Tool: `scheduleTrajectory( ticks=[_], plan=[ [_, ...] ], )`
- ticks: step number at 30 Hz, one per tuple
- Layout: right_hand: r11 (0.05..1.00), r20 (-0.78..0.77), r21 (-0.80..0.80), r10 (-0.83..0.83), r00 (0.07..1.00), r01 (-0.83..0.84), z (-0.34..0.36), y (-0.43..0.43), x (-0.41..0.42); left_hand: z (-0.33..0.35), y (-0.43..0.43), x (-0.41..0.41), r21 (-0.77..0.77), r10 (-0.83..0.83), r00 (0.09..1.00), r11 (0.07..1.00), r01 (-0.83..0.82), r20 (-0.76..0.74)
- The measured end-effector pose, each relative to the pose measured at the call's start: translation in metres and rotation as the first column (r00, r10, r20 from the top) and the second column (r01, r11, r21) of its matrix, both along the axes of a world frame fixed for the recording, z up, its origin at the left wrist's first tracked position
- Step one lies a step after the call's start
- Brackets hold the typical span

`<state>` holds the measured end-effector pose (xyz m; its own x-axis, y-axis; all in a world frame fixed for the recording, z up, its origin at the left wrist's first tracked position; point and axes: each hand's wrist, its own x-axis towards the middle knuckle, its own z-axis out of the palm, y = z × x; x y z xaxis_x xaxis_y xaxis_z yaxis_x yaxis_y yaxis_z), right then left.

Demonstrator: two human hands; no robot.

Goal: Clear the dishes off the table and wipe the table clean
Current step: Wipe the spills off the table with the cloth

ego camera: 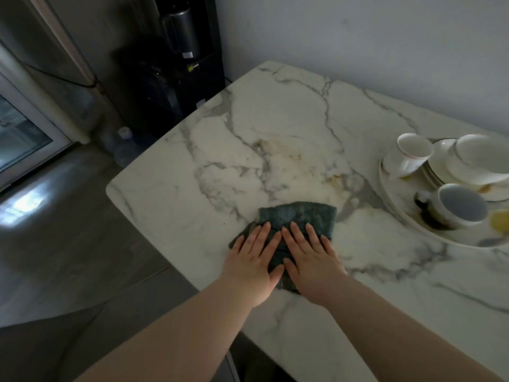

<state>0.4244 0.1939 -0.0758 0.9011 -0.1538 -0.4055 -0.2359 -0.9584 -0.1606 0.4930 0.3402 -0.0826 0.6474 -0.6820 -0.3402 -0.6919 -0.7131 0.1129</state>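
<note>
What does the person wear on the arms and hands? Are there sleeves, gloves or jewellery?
Nothing worn shows. The left hand and the right hand are bare, without gloves, rings or a watch. Both forearms are bare too; no sleeve reaches into the picture.

This is a home. Dirty cups and plates sit at the right edge of the table. A water machine stands behind.

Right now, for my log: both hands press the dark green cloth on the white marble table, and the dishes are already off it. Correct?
No: the head view shows stacked white cups and plates on the white marble table. The left hand and right hand do press the dark green cloth.
</note>
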Motion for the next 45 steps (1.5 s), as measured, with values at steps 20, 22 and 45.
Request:
scheduleTrajectory(
  ticks=[20, 22, 45],
  plan=[
    [0.958, 0.101, 0.014, 0.283, 0.954, -0.285, -0.004, 0.057, 0.125, -0.003, 0.07, 0.08, -0.047, 0.313, 0.948, 0.949, -0.311, 0.054],
    [0.952, 0.12, 0.007, 0.304, 0.945, -0.307, -0.006, 0.04, 0.16, -0.006, 0.051, 0.11, -0.009, 0.361, 0.931, 0.932, -0.361, 0.042],
    [0.993, 0.016, -0.084, -0.084, 0.996, 0.085, -0.004, -0.141, 0.166, -0.006, -0.154, 0.174, -0.039, -0.01, 1.0, 0.999, 0.01, 0.016]
  ],
)
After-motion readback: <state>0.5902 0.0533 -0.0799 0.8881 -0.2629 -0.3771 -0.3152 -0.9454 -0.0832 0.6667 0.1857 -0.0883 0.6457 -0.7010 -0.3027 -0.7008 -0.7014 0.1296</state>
